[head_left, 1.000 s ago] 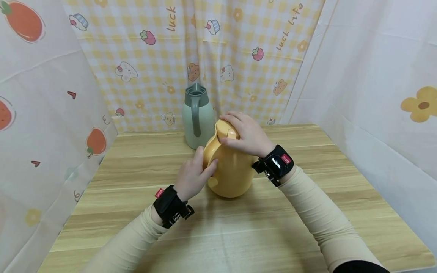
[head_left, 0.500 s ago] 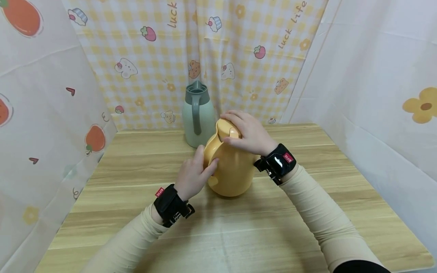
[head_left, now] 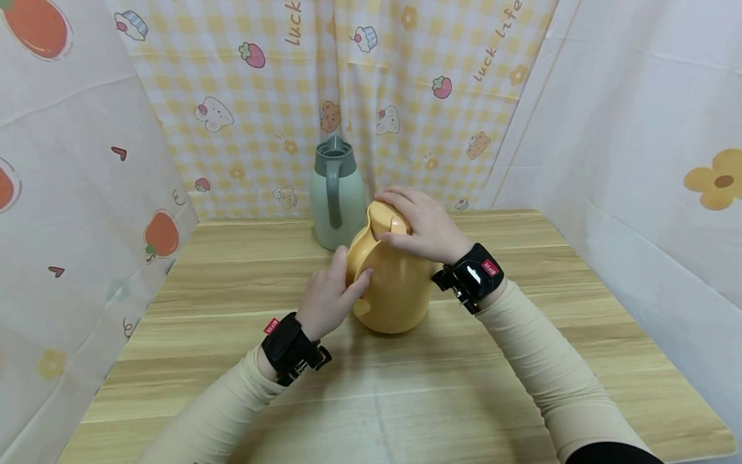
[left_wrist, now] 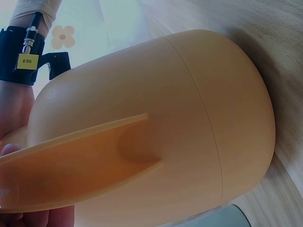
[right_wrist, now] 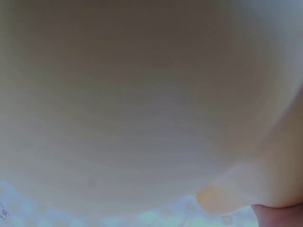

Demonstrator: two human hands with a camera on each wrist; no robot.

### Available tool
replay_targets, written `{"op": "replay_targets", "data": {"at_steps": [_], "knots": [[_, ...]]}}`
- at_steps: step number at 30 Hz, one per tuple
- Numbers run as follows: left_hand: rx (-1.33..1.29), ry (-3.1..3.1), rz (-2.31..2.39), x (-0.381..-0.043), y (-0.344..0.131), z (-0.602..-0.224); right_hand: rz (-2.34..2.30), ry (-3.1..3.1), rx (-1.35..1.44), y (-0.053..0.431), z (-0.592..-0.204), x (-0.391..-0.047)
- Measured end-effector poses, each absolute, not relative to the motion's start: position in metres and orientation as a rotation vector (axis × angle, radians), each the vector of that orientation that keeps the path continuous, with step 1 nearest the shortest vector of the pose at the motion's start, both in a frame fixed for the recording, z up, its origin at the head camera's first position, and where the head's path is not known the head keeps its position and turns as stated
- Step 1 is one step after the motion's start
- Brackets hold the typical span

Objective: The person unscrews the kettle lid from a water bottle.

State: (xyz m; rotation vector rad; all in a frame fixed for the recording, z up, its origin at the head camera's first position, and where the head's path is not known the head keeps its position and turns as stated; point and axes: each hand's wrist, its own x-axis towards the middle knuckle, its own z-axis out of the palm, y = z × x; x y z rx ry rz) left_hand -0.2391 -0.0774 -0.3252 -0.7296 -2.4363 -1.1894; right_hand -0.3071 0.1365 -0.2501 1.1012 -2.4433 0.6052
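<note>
A yellow thermos jug (head_left: 397,293) stands on the table, its handle toward my left side. My left hand (head_left: 327,296) grips that handle (head_left: 358,254), thumb on the near side. Over the top, my right hand (head_left: 426,225) holds the yellow lid (head_left: 384,218), with fingers across the far side and thumb at the front. In the left wrist view, the jug's body (left_wrist: 142,85) fills the middle and fingertips (left_wrist: 59,217) show under the handle (left_wrist: 71,163). A blurred, close pale surface covers most of the right wrist view.
Behind the yellow jug and slightly left stands a light green thermos jug (head_left: 339,206) with a grey-green handle and collar. The wood-patterned table (head_left: 232,270) meets a yellow checked curtain (head_left: 261,96) at the back. White printed cloth hangs on both sides.
The head view has shifted very slightly. Both hands keep their hold on the jug's handle and lid, with no clear movement of either.
</note>
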Motion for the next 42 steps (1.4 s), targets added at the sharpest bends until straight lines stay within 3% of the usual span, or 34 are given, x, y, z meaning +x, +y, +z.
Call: {"op": "replay_targets", "data": {"at_steps": [21,42], "knots": [[-0.722,-2.422,-1.195,-0.239,-0.077,-0.324,0.617,-2.386,1.178,0.139,-0.249,-0.313],[-0.709,-2.428,-1.152,-0.232,-0.08,-0.323,0.619,-2.461,1.438,0.146,-0.234,-0.316]]}}
